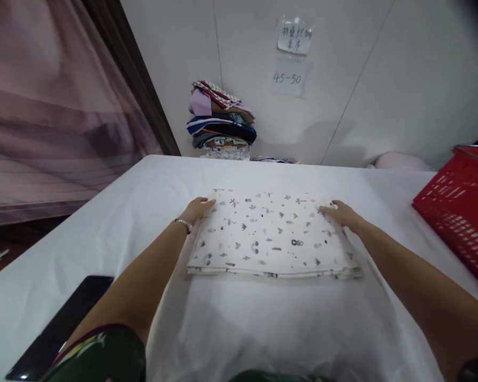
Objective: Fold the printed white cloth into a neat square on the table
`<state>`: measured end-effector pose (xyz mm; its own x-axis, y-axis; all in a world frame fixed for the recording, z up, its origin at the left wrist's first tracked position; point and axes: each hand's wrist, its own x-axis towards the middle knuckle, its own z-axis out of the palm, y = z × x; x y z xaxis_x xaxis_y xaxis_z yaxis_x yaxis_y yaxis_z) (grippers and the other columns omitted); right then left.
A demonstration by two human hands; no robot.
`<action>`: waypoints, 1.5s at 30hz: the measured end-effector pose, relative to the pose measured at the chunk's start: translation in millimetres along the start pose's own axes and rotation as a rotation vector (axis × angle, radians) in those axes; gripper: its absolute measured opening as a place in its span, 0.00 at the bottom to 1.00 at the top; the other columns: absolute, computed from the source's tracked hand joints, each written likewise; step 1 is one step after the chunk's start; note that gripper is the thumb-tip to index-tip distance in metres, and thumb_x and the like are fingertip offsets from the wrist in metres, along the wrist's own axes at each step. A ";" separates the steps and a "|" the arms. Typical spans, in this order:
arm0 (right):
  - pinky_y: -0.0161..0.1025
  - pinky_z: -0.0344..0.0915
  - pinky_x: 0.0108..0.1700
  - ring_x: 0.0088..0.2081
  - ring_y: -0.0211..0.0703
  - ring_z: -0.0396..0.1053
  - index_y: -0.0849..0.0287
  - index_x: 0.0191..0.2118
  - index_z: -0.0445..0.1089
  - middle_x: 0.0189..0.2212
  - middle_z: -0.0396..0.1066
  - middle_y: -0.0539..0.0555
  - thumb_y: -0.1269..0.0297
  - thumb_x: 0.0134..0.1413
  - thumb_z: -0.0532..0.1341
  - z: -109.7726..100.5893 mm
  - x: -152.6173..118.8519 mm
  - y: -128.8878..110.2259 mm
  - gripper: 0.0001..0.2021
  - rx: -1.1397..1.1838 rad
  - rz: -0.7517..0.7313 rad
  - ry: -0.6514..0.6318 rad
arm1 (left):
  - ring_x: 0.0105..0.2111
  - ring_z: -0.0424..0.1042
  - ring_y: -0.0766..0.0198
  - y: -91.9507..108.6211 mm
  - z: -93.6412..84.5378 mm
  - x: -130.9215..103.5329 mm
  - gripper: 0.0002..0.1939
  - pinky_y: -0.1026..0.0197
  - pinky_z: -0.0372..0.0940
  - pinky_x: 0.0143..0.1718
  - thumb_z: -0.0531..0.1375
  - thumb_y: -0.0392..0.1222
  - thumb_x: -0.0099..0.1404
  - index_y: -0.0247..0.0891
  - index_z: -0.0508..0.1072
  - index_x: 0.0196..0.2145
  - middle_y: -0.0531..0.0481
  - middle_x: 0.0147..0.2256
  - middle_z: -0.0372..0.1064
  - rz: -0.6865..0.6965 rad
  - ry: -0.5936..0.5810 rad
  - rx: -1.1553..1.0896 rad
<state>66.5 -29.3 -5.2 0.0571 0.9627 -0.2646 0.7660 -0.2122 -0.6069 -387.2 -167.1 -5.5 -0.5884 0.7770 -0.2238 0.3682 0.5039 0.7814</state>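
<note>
Cloth (269, 228), white with small printed figures, is lying flat and folded in layers on the white table (143, 212), directly before you in the head view. Your left hand (199, 209) is touching its left side toward the far corner; your right hand (340, 214) is touching the opposite side, likewise toward the far corner. Whether either is gripping or merely resting cannot be told, the undersides being hidden. Judging by this pose, you are likely squaring the folded bundle at its sides. Your next move is calling for even pressure from both hands and matched layers, the near edge, where several folds are showing, needing most care. A black slab (59, 329) is lying at near left, a red basket (442, 204) is standing at right, and a pile of fabrics (221, 124) is rising beyond the far edge.
</note>
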 end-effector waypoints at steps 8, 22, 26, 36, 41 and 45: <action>0.41 0.69 0.30 0.34 0.48 0.72 0.57 0.60 0.53 0.41 0.71 0.63 0.42 0.40 0.63 -15.0 -108.9 60.2 0.43 0.234 0.103 -0.178 | 0.19 0.62 0.68 -32.0 -32.6 -101.7 0.39 0.65 0.58 0.20 0.63 0.56 0.48 0.32 0.62 0.54 0.54 0.22 0.64 -0.082 -0.219 -0.024; 0.36 0.61 0.25 0.20 0.39 0.65 0.60 0.61 0.48 0.21 0.67 0.49 0.56 0.53 0.56 5.3 -164.6 84.2 0.32 0.150 -0.017 -0.063 | 0.35 0.71 0.58 -61.1 -22.2 -143.3 0.34 0.58 0.66 0.34 0.57 0.53 0.54 0.37 0.60 0.56 0.41 0.42 0.68 0.072 0.043 0.242; 0.38 0.58 0.32 0.31 0.46 0.68 0.62 0.60 0.52 0.27 0.70 0.55 0.48 0.53 0.55 -1.2 -173.1 88.0 0.33 -0.223 -0.147 0.085 | 0.43 0.69 0.49 -58.3 -28.1 -149.0 0.33 0.51 0.63 0.43 0.54 0.55 0.57 0.34 0.59 0.56 0.39 0.44 0.68 0.140 0.064 0.506; 0.36 0.56 0.32 0.29 0.41 0.64 0.56 0.29 0.68 0.26 0.69 0.50 0.55 0.54 0.51 10.9 -178.4 96.0 0.13 0.004 -0.370 0.260 | 0.45 0.65 0.55 -14.2 44.0 -196.7 0.13 0.55 0.58 0.49 0.51 0.44 0.64 0.40 0.71 0.41 0.43 0.44 0.68 0.898 -0.066 0.585; 0.35 0.57 0.28 0.25 0.40 0.63 0.57 0.25 0.67 0.20 0.67 0.49 0.52 0.49 0.54 16.0 -167.4 106.3 0.14 0.301 -0.227 0.274 | 0.41 0.65 0.59 16.0 104.9 -222.7 0.11 0.56 0.59 0.44 0.51 0.40 0.65 0.39 0.73 0.37 0.45 0.39 0.69 1.088 -0.278 0.523; 0.34 0.57 0.24 0.20 0.37 0.60 0.59 0.26 0.66 0.19 0.66 0.49 0.51 0.49 0.52 10.8 -162.8 114.0 0.16 0.378 -0.187 0.263 | 0.40 0.65 0.60 48.9 153.0 -234.0 0.10 0.57 0.58 0.43 0.52 0.40 0.65 0.39 0.73 0.38 0.46 0.38 0.69 1.173 -0.321 0.469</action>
<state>137.7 -212.0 -39.4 0.1379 0.9895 0.0438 0.4959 -0.0307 -0.8678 -121.3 -266.5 -4.0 0.4270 0.8632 0.2694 0.7951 -0.5003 0.3429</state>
